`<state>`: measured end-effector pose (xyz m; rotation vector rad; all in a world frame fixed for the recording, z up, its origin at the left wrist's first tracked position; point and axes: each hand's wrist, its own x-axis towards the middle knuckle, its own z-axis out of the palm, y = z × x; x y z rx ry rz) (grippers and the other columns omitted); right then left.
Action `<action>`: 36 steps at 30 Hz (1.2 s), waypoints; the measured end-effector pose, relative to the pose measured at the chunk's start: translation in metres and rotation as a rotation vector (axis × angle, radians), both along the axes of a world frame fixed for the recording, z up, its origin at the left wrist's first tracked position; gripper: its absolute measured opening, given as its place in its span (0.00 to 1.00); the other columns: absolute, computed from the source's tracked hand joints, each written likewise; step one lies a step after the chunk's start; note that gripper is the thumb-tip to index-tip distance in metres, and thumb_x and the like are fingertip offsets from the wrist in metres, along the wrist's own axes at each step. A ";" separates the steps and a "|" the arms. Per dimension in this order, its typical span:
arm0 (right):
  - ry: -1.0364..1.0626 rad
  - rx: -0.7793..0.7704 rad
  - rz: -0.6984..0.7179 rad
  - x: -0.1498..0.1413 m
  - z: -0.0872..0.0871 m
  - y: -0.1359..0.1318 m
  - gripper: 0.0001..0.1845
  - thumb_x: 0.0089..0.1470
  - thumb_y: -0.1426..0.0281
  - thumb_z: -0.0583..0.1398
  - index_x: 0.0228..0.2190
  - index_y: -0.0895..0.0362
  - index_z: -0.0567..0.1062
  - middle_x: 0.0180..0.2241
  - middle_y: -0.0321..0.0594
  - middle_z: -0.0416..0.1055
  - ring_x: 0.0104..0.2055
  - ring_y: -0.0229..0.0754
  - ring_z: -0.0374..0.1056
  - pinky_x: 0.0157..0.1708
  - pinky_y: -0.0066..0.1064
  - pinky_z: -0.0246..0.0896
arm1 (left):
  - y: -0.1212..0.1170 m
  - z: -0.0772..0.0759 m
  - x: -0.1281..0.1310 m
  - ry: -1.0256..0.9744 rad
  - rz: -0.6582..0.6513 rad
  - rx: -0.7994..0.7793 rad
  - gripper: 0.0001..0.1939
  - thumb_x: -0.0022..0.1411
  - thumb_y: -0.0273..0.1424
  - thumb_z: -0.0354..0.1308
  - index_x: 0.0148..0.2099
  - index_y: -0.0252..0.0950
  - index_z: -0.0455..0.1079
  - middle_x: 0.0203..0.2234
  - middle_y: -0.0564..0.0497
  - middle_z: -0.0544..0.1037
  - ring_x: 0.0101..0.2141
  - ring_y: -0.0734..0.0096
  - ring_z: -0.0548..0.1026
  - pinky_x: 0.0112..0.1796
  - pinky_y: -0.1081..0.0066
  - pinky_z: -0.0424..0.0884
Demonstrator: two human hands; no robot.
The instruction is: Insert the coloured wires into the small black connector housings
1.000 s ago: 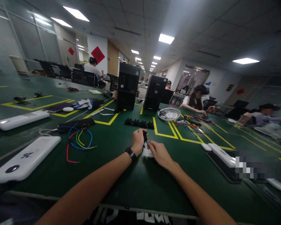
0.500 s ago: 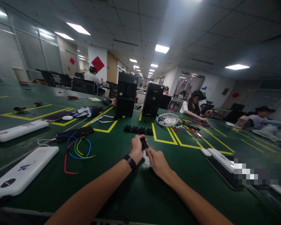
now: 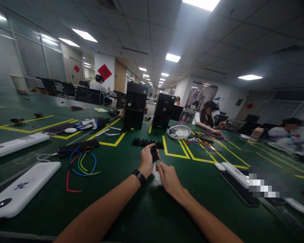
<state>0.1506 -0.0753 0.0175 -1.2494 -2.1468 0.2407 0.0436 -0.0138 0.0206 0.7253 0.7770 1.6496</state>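
Note:
My left hand (image 3: 146,159), with a dark watch on its wrist, is closed around a small black block-shaped part (image 3: 155,154) above the table. Just below that part, my right hand (image 3: 170,176) is closed in a pinch, its fingertips close to the block's lower edge. What the pinch holds is too small and hidden to name. Behind my hands a row of black toothed parts (image 3: 139,142) lies on the green table (image 3: 131,216), partly covered by my left fingers.
Blue, red, green and yellow wires (image 3: 95,162) and a white power bank (image 3: 27,189) lie left. Two black computer cases (image 3: 134,108) stand ahead. Right are a white basket (image 3: 178,136), loose wires (image 3: 202,145) and a white device (image 3: 235,173). A co-worker (image 3: 205,118) sits beyond.
The camera view has tilted and shifted slightly. My hands keep their hold on the black part, which has turned a little; the right fingertips stay close beneath it.

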 end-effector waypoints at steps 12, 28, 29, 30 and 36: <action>0.044 -0.037 -0.097 -0.011 0.007 -0.006 0.18 0.62 0.71 0.48 0.26 0.57 0.73 0.24 0.37 0.72 0.26 0.36 0.67 0.28 0.24 0.52 | -0.001 0.001 -0.002 0.026 0.042 0.050 0.17 0.58 0.33 0.44 0.47 0.32 0.63 0.19 0.53 0.71 0.16 0.71 0.69 0.18 0.73 0.65; 0.085 -0.077 -0.038 0.003 0.008 -0.002 0.19 0.63 0.70 0.47 0.27 0.57 0.74 0.25 0.35 0.72 0.28 0.35 0.67 0.31 0.23 0.55 | -0.009 0.007 -0.015 0.342 0.072 0.207 0.19 0.58 0.31 0.48 0.51 0.36 0.63 0.21 0.53 0.73 0.18 0.73 0.70 0.20 0.74 0.65; 0.084 -0.080 -0.045 0.003 0.010 -0.001 0.20 0.63 0.70 0.48 0.26 0.57 0.75 0.25 0.35 0.72 0.27 0.35 0.67 0.31 0.23 0.55 | -0.009 0.006 -0.017 0.368 0.082 0.252 0.18 0.58 0.31 0.48 0.51 0.36 0.64 0.22 0.53 0.73 0.18 0.73 0.70 0.20 0.75 0.66; 0.087 -0.075 -0.049 0.003 0.012 -0.001 0.20 0.63 0.70 0.48 0.25 0.57 0.75 0.24 0.35 0.72 0.27 0.35 0.67 0.31 0.23 0.55 | -0.008 0.006 -0.016 0.362 0.083 0.270 0.18 0.58 0.31 0.47 0.51 0.36 0.64 0.23 0.53 0.73 0.19 0.73 0.70 0.21 0.74 0.66; 0.094 -0.025 -0.061 -0.001 0.001 -0.004 0.19 0.63 0.71 0.47 0.27 0.57 0.74 0.24 0.36 0.72 0.27 0.35 0.67 0.29 0.23 0.53 | 0.000 -0.003 0.001 0.011 0.007 -0.001 0.21 0.57 0.32 0.47 0.53 0.34 0.58 0.19 0.54 0.72 0.16 0.71 0.70 0.20 0.71 0.67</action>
